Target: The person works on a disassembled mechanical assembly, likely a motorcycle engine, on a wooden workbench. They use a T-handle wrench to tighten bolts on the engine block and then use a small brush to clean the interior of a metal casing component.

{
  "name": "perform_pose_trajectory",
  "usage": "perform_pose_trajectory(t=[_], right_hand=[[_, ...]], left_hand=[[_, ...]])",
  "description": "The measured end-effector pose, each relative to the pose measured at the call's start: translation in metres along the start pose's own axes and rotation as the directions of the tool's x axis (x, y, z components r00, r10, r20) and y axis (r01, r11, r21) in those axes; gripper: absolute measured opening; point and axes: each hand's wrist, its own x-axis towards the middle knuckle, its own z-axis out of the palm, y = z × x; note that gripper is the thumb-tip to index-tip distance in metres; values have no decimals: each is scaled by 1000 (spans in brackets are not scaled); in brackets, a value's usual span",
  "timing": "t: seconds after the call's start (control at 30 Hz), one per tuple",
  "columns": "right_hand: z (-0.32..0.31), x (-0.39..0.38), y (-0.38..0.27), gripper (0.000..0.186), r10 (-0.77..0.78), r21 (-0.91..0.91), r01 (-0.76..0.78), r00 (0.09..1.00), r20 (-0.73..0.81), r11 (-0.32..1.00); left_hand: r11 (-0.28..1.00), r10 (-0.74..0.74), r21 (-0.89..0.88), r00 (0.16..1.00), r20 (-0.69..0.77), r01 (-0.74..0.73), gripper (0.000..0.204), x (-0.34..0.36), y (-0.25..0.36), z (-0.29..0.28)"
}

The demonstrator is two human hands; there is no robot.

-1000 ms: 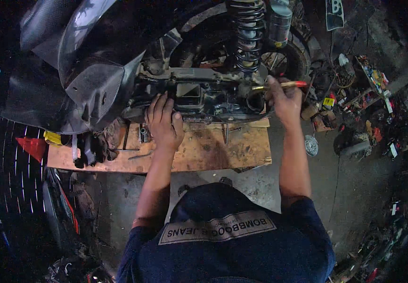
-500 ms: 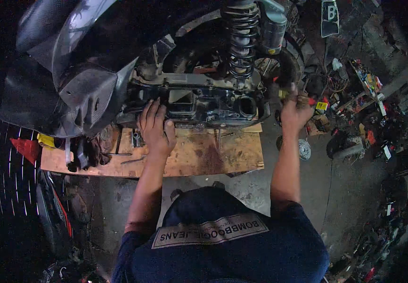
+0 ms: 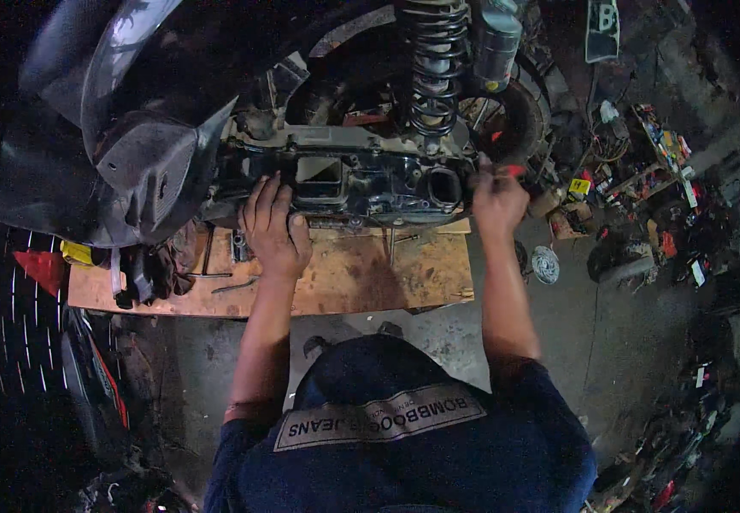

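A long black engine side case (image 3: pixel 378 184) of a scooter lies across in front of me, with a rectangular opening near its middle and a rounded one at its right end. My left hand (image 3: pixel 276 229) rests on its near edge left of the rectangular opening, fingers stretched out and holding nothing. At the right end of the case, my right hand (image 3: pixel 500 205) is closed round a small red-ended tool (image 3: pixel 515 170). The hand hides most of this tool, so its kind cannot be made out. A black coil-spring shock absorber (image 3: pixel 435 68) stands just behind the case.
Below the case is a stained wooden board (image 3: pixel 430 274) with metal hand tools (image 3: pixel 208 274) and a dark cloth (image 3: pixel 178 261). Dark scooter bodywork (image 3: pixel 143 171) stands at the left, the rear tyre (image 3: pixel 528 120) behind. Parts and tools litter the floor (image 3: pixel 566 342) at the right.
My right hand has moved left with the red-ended tool, from beyond the case up to its right end. My left hand stays on the case; the whole view has shifted slightly.
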Motion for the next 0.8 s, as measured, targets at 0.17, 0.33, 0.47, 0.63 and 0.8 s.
perform_pose_trajectory(t=[0.17, 0.33, 0.47, 0.63, 0.8], right_hand=[[-28, 13, -42, 20, 394, 870, -114, 914, -98, 479], [-16, -10, -23, 25, 39, 205, -32, 999, -32, 978], [-22, 1, -13, 23, 53, -182, -7, 966, 251, 983], [-34, 24, -22, 18, 282, 678, -65, 935, -215, 732], [-27, 2, -11, 20, 297, 596, -215, 954, -41, 774]], left_hand=[[1000, 0, -29, 1000, -27, 0, 41, -3, -5, 1], [999, -17, -28, 1000, -17, 17, 43, -2, -1, 1], [999, -22, -37, 1000, -7, 21, 42, 0, -1, 1], [1000, -10, -9, 1000, -13, 10, 41, -3, -4, 1], [998, 12, -59, 999, -45, -14, 38, -1, -4, 1]])
